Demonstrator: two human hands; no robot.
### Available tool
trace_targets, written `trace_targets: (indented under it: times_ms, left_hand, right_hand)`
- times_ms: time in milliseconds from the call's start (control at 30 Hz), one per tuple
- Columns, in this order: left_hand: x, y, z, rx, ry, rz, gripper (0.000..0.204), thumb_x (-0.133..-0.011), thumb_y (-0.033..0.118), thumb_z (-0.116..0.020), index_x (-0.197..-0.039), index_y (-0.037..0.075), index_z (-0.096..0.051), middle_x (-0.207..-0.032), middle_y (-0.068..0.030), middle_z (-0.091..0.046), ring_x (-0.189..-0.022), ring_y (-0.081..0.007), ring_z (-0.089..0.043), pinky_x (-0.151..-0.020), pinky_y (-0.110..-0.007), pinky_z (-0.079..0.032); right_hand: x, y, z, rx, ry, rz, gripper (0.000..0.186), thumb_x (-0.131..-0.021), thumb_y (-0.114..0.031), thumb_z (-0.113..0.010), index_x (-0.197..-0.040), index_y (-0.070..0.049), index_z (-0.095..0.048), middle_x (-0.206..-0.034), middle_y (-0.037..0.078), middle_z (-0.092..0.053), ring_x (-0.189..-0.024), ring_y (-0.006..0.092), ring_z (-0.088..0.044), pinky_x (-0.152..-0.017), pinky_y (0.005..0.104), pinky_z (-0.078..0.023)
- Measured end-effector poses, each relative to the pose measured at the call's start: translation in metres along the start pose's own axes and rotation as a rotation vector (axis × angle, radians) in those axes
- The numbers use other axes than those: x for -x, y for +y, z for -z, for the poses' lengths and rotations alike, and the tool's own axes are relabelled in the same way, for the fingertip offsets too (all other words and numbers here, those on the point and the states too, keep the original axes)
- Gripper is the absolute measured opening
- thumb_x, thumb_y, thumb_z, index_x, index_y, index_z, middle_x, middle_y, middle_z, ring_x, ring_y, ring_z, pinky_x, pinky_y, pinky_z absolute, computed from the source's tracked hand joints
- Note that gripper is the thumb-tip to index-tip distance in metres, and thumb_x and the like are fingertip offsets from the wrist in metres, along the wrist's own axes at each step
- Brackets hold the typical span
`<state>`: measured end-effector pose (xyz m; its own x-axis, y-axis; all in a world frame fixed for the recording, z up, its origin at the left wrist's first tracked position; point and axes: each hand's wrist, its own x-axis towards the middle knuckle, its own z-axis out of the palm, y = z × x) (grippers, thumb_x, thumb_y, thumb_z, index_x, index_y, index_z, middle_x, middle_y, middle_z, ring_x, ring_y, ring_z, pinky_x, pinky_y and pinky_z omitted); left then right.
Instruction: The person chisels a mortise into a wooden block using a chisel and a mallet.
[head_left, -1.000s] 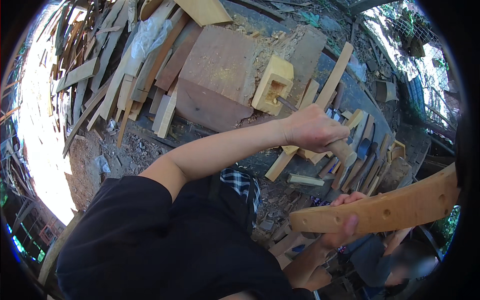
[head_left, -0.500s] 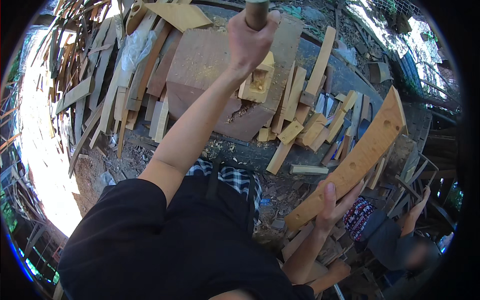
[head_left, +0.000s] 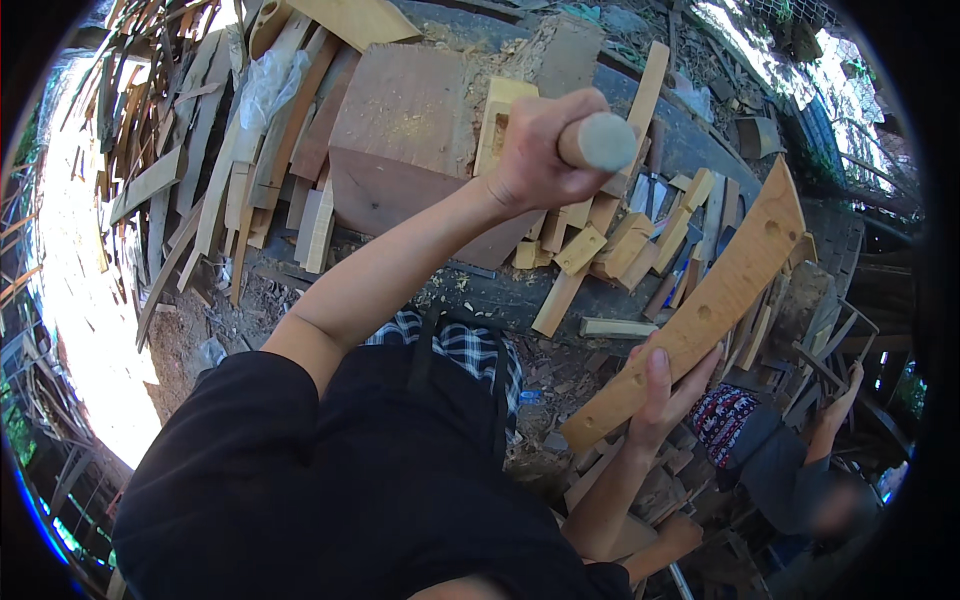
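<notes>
Hollowed wooden block point(head_left: 508, 95): just left of grip, long axis running fore-and-aft, partly hidden behind the nearer left hand point(head_left: 550, 152), clamped on round-ended wooden handle point(head_left: 605, 142); farther right, curved plank point(head_left: 728, 282) clasped in right hand point(head_left: 664, 402).

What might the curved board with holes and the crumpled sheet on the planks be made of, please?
Curved board: apparently wood, smooth, coating unclear; honey colour and faint grain suggest it. Crumpled sheet: probably plastic, glossy, translucent with bright creases.
</notes>
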<state>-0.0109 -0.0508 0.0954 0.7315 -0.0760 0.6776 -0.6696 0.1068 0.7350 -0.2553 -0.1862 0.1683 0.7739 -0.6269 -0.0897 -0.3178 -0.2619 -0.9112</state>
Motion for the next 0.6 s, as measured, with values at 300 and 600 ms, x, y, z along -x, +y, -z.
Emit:
trace_targets:
  times_ms: [300, 600]
  left_hand:
    - [0.028, 0.006, -0.024, -0.011, -0.339, -0.207, 0.027, -0.080, 0.018, -0.076, -0.069, 0.012, -0.052, -0.053, -0.0028, -0.052, -0.045, -0.0218, -0.058, -0.042, -0.034, -0.043]
    - [0.031, 0.008, -0.027, -0.023, -0.391, -0.189, 0.025, -0.082, 0.019, -0.073, -0.070, 0.013, -0.053, -0.057, -0.0023, -0.054, -0.048, -0.0223, -0.059, -0.042, -0.034, -0.043]
  right_hand:
    - [0.001, -0.008, -0.005, -0.139, -0.007, -0.118, 0.078, -0.089, -0.012, -0.062, -0.149, 0.008, -0.018, -0.113, 0.017, -0.053, -0.089, 0.0185, -0.057, -0.079, 0.0299, -0.048]
    - [-0.004, -0.007, -0.008, -0.076, -0.019, -0.073, 0.076, -0.089, -0.012, -0.062, -0.148, 0.008, -0.019, -0.110, 0.016, -0.054, -0.086, 0.0180, -0.058, -0.076, 0.0295, -0.048]
